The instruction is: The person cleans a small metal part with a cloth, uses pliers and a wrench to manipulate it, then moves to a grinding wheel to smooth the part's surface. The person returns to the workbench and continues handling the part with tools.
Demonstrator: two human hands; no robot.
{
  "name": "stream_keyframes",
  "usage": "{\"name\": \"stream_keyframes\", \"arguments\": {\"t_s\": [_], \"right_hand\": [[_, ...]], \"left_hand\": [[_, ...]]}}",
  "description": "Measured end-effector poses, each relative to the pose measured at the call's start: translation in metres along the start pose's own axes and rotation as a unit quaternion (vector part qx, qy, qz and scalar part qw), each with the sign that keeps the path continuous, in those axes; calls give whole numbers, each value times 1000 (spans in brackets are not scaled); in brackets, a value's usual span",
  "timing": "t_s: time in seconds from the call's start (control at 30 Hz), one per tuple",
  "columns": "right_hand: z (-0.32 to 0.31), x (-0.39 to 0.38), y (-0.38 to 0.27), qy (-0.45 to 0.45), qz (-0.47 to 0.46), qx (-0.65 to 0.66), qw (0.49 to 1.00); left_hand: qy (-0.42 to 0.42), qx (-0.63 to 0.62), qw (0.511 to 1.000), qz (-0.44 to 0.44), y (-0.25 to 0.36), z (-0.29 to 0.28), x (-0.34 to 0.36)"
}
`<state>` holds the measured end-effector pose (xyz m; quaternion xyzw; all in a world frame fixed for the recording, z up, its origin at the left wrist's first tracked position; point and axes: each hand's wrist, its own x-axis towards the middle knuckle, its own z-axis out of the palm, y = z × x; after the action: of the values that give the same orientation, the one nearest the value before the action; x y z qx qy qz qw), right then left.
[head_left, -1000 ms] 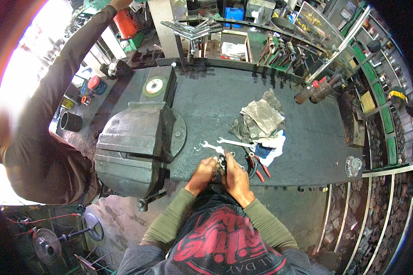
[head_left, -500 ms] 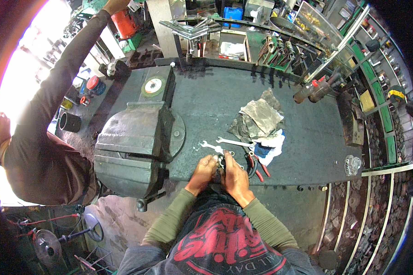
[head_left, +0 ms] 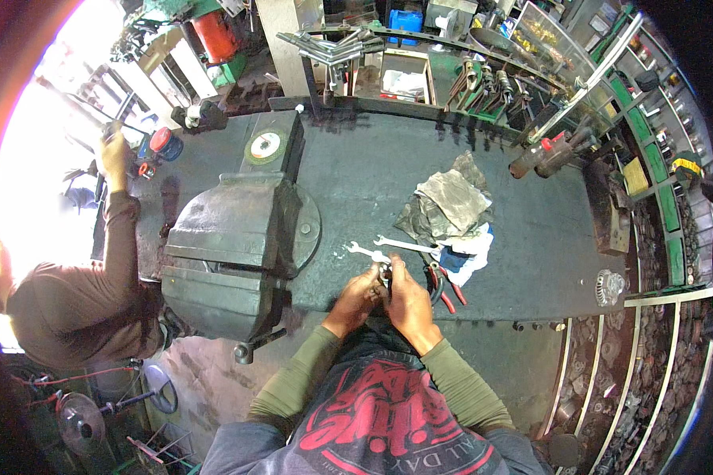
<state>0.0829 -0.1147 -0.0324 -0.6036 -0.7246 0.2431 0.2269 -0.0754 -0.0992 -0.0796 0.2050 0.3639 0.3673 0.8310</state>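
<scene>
Near the bench's front edge, my left hand [head_left: 358,299] and my right hand [head_left: 409,307] are closed together around a small metal part [head_left: 385,273]. Fingers hide most of that part, and I cannot make out its kind. Just beyond my fingertips lies one open-end wrench [head_left: 363,252], with a second wrench [head_left: 404,245] a little farther off, its end near the rags. Pliers [head_left: 445,286] with red and dark handles rest to the right of my right hand. Crumpled grey rags [head_left: 451,199] and a white-and-blue cloth [head_left: 474,257] are piled behind the pliers.
A large bench vise [head_left: 222,237] stands left of my hands, with a grinding disc [head_left: 264,146] on it. At the far left a co-worker's arm [head_left: 120,222] reaches over the bench. A round finned metal part [head_left: 609,286] sits at the right; clamps [head_left: 483,85] hang beyond the bench.
My left hand has shifted slightly right, and the fingers cover more of the small part. The co-worker's raised arm has come down, and a hand now shows at the bench's left.
</scene>
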Motion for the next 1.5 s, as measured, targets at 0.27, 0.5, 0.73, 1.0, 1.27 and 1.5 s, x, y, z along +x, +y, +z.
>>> {"name": "stream_keyframes", "arguments": {"t_s": [0.27, 0.5, 0.73, 1.0, 1.27, 1.5], "right_hand": [[-22, -7, -31, -32, 27, 145, 989], [-26, 10, 9, -4, -137, 34, 990], [-20, 15, 15, -34, -176, 54, 982], [-15, 16, 14, -47, -176, 37, 983], [-12, 12, 24, -60, -156, 4, 986], [-10, 18, 36, -31, -162, 3, 986]], "left_hand": [[-47, -189, 981, 10, -11, -5, 18], [-147, -214, 965, 28, -3, -9, 20], [-160, -258, 951, 66, 0, 3, 14], [-159, -244, 954, 72, 4, 8, 8], [-111, -195, 973, 51, 2, 12, 9], [-100, -223, 970, 13, 3, 11, 12]]}}
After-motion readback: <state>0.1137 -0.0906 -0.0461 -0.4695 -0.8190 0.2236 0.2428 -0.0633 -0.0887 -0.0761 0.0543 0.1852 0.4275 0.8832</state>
